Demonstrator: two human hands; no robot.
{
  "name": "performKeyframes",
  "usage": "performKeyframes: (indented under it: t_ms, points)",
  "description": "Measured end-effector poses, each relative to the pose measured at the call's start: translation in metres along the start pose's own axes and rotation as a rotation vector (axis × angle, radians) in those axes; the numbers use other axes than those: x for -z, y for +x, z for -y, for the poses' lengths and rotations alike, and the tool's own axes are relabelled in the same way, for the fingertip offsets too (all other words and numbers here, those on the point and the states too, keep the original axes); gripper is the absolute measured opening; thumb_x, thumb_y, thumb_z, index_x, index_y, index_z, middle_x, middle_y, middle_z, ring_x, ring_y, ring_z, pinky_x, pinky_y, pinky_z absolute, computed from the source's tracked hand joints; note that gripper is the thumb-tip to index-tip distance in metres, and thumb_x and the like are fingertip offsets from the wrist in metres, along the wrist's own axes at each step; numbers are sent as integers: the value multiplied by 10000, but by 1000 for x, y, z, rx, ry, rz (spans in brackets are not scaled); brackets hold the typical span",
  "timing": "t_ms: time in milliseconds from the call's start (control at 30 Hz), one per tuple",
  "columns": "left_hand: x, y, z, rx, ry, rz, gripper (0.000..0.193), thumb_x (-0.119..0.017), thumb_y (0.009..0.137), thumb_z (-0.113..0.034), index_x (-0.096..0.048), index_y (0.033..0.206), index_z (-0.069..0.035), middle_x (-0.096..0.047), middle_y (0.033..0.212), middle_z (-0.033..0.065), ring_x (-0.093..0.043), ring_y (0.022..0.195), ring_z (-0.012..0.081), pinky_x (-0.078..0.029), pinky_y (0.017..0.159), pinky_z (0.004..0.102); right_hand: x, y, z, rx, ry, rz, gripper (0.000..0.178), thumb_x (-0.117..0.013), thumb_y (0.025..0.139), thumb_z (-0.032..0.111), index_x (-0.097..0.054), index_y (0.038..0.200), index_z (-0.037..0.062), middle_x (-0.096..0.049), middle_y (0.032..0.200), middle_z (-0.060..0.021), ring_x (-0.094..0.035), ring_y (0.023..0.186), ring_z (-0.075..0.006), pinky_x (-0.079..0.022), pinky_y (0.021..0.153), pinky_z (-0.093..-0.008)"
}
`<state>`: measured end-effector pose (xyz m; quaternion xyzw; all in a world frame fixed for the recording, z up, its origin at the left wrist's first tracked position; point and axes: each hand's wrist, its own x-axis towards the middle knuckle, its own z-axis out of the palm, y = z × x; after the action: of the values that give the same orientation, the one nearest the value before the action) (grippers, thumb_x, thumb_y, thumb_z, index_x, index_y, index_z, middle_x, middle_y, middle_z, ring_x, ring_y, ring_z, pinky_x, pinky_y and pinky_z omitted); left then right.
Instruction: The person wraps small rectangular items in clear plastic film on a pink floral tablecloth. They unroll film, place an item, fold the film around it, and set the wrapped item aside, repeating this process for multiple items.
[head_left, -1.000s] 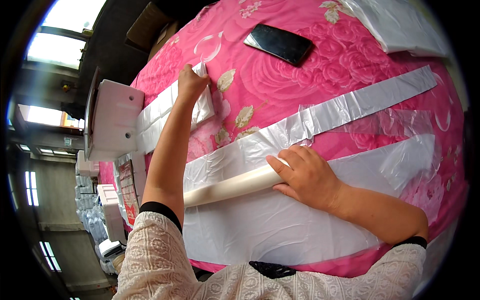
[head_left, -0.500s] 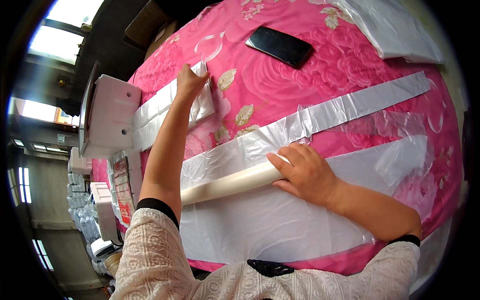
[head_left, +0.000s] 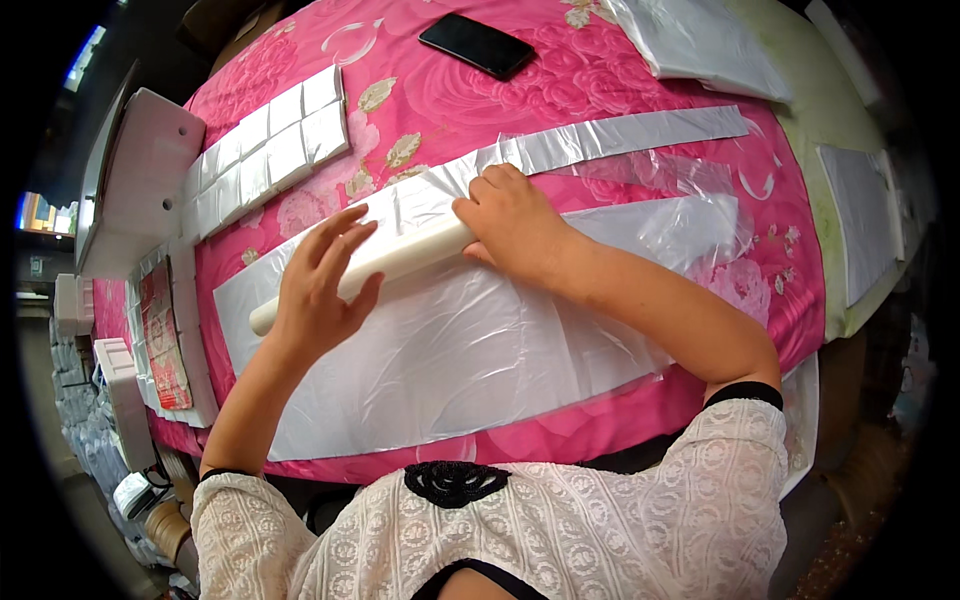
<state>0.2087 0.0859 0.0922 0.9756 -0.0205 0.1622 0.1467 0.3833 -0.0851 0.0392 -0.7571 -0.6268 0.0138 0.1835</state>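
Note:
A smooth white tube [head_left: 405,252] lies slantwise across a large white plastic sheet [head_left: 450,380] spread on the table. My right hand [head_left: 515,222] is closed over the tube's right end, fingers bent round it. Close to its left end, my left hand [head_left: 325,280] hovers with fingers spread; whether it touches the tube I cannot tell. Beyond the tube runs a silvery-white folded strip [head_left: 640,136] of plastic, with thin clear film [head_left: 690,175] beside its right part. At the left, flat white folded packets [head_left: 265,155] lie in two rows.
A black phone [head_left: 476,45] rests at the far side of the pink floral tablecloth [head_left: 440,110]. White foam boxes [head_left: 145,180] stand at the left edge, near a red printed packet [head_left: 165,335]. More white plastic [head_left: 700,45] is heaped far right.
My left hand has come back from the white packets to the tube's left end, and its fingers have spread. My right hand stays on the tube. The view has shifted right.

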Motion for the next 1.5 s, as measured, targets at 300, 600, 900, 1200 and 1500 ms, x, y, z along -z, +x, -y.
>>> performKeyframes:
  t_ms: [300,600,900,1200,1500]
  points:
    - [-50,-106,-54,284,-281,37,805,-668,785,-322,-242,1413,-53,-31,1475,286,-37,1365,466,-118,1088,533,27,-100,91,-260,144,487,584,-657,778,369,-500,1197,-6,-574,968,-165,-569,934,-307,-475,781,-394]
    - [-76,-94,-89,151,-198,80,802,-627,733,-453,-355,1366,-43,-81,1475,287,-59,1348,508,-173,1078,539,-10,-146,18,-162,-72,56,566,-499,886,365,-385,1369,92,-303,1451,-130,-241,1354,-310,-187,1105,-426]
    - [-80,-87,-106,50,-197,137,770,-581,743,-474,-378,1350,-47,-98,1483,263,-64,1347,507,-175,1074,552,39,-242,-144,-799,-485,-252,476,-492,884,349,-499,1263,61,-477,1299,-176,-424,1214,-316,-261,1037,-466]
    - [-75,-83,-109,51,-209,132,732,-582,771,-445,-376,1349,-46,-120,1481,245,-93,1365,447,-186,1085,514,78,-217,-88,-1005,-77,-380,220,-630,820,220,-640,884,11,-666,779,-65,-623,722,-202,-469,696,-325]
    - [-23,-81,-91,628,-1417,369,367,-604,866,-326,-597,1028,3,-643,955,96,-623,840,157,-507,753,298,21,-113,159,-116,667,-15,322,-678,769,118,-595,1057,1,-606,907,-139,-593,803,-286,-484,745,-331]
